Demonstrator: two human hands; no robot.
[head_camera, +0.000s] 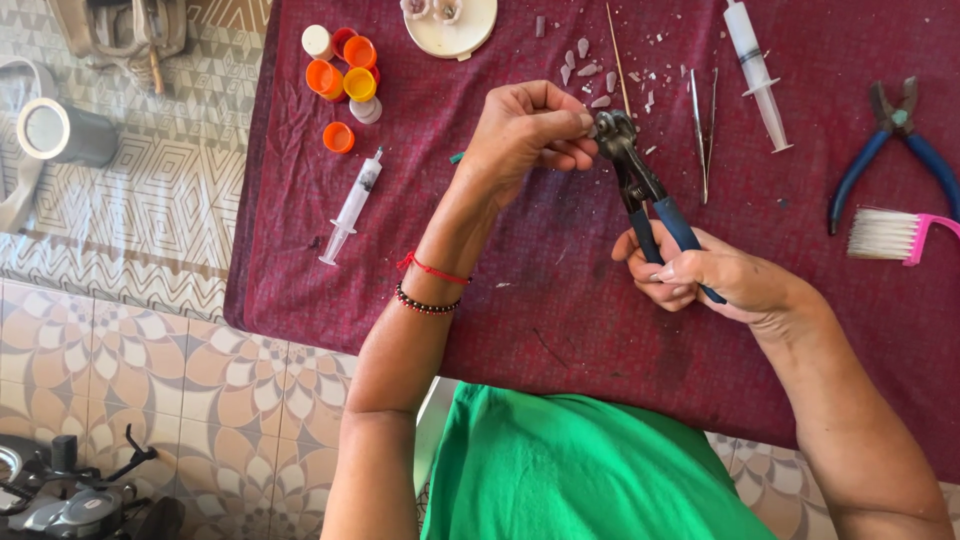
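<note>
The right hand (700, 275) was closed around the blue handles of a pair of nippers (640, 185), whose dark metal head met the curled fingertips of the left hand (525, 135). That hand was pinched shut on something too small to make out. Pale chips (590, 72) lay on the maroon cloth (560, 290) just beyond the left hand; tweezers (703, 125) and a syringe (757, 72) lay beyond the right.
</note>
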